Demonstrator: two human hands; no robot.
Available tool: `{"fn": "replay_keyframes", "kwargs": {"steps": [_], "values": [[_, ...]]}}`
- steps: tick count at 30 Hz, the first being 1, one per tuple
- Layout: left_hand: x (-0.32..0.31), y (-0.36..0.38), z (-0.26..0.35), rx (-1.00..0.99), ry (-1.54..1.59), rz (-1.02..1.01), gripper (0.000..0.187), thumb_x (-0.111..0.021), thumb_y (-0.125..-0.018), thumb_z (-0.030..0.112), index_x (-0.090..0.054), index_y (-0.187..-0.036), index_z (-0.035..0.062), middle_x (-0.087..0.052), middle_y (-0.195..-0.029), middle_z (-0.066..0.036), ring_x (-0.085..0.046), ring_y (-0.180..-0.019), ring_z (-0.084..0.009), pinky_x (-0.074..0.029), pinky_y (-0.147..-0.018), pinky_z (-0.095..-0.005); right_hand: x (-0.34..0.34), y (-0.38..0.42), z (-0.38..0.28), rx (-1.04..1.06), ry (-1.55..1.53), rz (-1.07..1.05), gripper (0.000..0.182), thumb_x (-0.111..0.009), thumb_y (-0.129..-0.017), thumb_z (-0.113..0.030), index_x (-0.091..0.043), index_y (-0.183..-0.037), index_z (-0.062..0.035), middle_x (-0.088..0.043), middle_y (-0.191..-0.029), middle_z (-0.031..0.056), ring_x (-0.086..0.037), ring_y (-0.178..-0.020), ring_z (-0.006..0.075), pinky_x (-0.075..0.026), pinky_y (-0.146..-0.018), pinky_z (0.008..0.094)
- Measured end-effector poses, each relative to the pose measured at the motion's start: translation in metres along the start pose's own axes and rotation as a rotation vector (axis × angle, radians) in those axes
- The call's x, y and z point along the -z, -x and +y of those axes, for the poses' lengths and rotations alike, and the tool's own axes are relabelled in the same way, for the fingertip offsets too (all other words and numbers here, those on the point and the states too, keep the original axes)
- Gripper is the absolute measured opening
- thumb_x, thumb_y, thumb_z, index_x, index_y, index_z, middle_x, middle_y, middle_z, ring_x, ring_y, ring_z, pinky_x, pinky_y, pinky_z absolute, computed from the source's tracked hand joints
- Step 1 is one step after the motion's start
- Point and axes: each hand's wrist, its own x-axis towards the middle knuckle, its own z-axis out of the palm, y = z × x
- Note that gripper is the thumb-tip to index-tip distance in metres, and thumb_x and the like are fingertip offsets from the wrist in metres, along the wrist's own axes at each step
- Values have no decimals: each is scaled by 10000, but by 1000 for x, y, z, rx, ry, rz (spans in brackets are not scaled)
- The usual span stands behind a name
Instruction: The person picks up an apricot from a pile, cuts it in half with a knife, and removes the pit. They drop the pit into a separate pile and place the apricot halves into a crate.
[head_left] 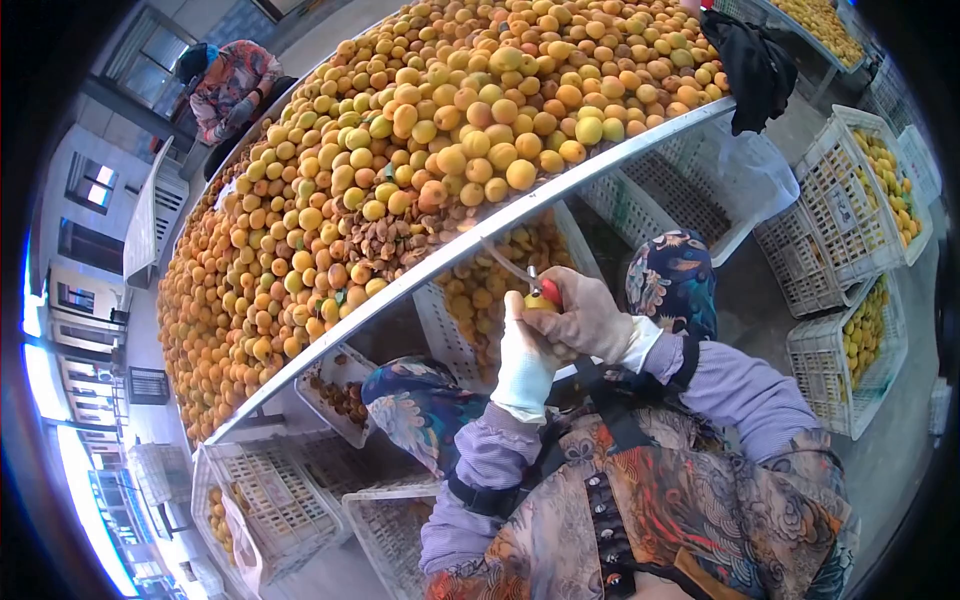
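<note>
My left hand [527, 362], in a white glove, is closed around a yellow apricot [537, 302] in front of my chest. Against that fruit is my right hand [590, 322], gloved too, its fingers wrapped round a small red-handled tool [551, 291] with a metal end. The tool's exact kind is hard to make out. Just beyond both hands runs the metal edge of a table [590, 172] heaped with apricots [440, 100]. Brown apricot pits [385, 243] lie in a pile on the near side of the heap. Below the hands, a crate holds apricot halves [470, 310].
Crates of apricots [845, 200] are stacked at the right. More plastic crates [275, 490] stand at the lower left, and a smaller one holds dark pits [340, 395]. A black cloth [750, 70] hangs over the table corner. Another person [230, 90] sits across the table.
</note>
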Motion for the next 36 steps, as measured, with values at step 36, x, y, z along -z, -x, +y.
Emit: {"fn": "replay_keyframes", "kwargs": {"steps": [36], "values": [[-25,39,-1,-26,25,129,688,-345,-891,646,-549,-1033,5,-574,-807,-115,-515,-564,-188,-465,-558,-350,7,-20,-54,-59,-894,20,294,-506,-930,-321,-552,-812,-55,-473,-564,-17,-406,-429,52,-297,-393,187]]}}
